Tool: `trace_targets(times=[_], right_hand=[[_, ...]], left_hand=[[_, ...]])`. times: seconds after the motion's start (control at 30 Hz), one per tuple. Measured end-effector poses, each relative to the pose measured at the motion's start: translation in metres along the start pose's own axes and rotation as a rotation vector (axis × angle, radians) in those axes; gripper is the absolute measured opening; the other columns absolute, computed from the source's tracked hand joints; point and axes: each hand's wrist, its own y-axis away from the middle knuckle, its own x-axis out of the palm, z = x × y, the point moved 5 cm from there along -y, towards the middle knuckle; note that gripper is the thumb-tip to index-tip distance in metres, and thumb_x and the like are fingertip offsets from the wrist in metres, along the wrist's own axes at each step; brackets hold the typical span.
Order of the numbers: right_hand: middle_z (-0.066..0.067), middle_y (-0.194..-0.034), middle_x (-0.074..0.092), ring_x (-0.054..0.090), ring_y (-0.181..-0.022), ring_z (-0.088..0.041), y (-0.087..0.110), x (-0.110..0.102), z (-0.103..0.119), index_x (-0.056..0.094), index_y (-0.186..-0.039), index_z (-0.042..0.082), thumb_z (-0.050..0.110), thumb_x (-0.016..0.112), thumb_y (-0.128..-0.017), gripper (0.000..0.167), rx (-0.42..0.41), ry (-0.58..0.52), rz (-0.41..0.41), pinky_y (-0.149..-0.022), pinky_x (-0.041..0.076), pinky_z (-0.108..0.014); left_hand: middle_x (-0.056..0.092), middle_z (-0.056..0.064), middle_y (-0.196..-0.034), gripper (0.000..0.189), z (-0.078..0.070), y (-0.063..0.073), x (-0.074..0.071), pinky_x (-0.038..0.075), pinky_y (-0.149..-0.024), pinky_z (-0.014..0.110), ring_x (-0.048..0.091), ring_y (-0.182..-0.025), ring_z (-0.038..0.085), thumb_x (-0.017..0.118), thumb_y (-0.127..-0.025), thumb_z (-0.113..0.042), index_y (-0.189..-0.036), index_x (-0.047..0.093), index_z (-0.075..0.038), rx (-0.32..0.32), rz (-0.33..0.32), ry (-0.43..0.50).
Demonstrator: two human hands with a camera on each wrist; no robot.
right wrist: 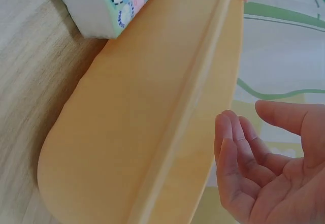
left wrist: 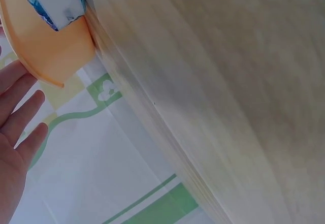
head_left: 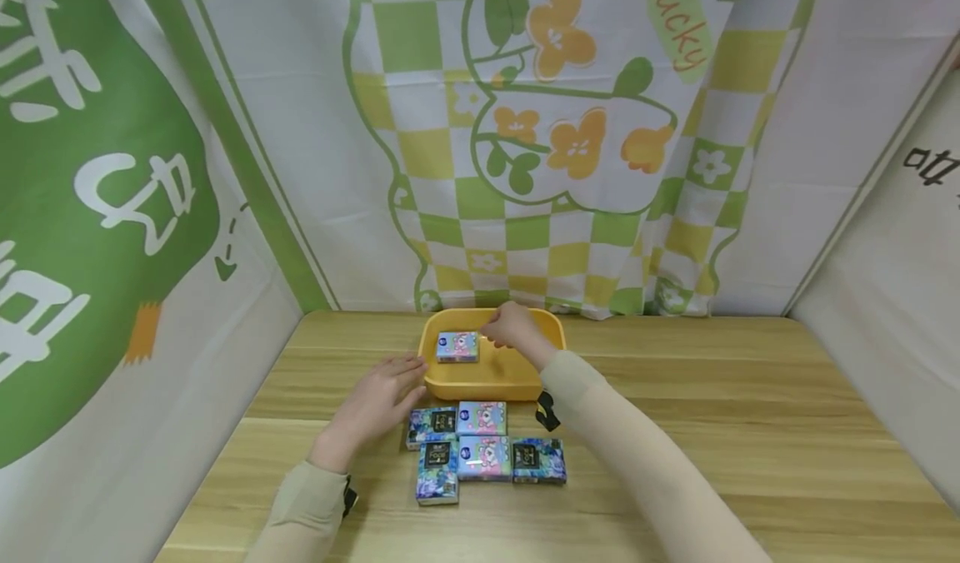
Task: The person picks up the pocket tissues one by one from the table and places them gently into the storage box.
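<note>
A yellow plastic basket stands on the wooden table with one light-blue and pink tissue pack inside, at its left. My left hand is at the basket's left wall, its fingers extended and fingertips right at the rim. Over the basket's right half is my right hand, to the right of that pack. In the right wrist view its fingers are loosely bent, thumb apart, with nothing between them. In front of the basket lie two more light-blue and pink packs and three dark-blue floral packs.
The wooden table reaches out on both sides of the basket. A fabric curtain with green and yellow checks and flowers hangs behind its back edge. White and green cloth walls enclose the sides.
</note>
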Motion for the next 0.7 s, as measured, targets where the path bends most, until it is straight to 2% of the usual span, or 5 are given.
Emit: trace_targets(times=[0.3, 0.57, 0.7], right_hand=[[-0.005, -0.087, 0.068, 0.066, -0.078, -0.022, 0.023, -0.011, -0.003, 0.067, -0.096, 0.007, 0.026, 0.065, -0.09, 0.02, -0.035, -0.036, -0.012, -0.068, 0.055, -0.032], [-0.003, -0.082, 0.067, 0.061, -0.07, -0.015, 0.049, -0.017, 0.0, 0.066, -0.094, 0.014, 0.034, 0.064, -0.09, 0.021, -0.077, 0.006, -0.029, -0.057, 0.049, -0.028], [-0.003, -0.079, 0.067, 0.06, -0.065, -0.015, 0.062, -0.015, -0.003, 0.067, -0.094, 0.013, 0.034, 0.064, -0.09, 0.022, -0.106, 0.009, -0.023, -0.052, 0.048, -0.027]], left_hand=[[0.058, 0.012, -0.132, 0.039, -0.001, 0.0, 0.001, 0.035, -0.11, 0.052, 0.053, -0.125, 0.031, 0.062, -0.092, -0.025, -0.125, 0.06, -0.005, 0.006, 0.002, -0.008], [0.059, 0.014, -0.131, 0.038, -0.002, -0.002, 0.0, 0.035, -0.109, 0.053, 0.053, -0.124, 0.032, 0.062, -0.091, -0.023, -0.124, 0.061, -0.004, 0.015, -0.003, -0.01], [0.058, 0.013, -0.132, 0.038, -0.003, -0.003, 0.0, 0.034, -0.11, 0.053, 0.052, -0.125, 0.032, 0.062, -0.091, -0.022, -0.125, 0.061, -0.004, 0.003, 0.007, -0.001]])
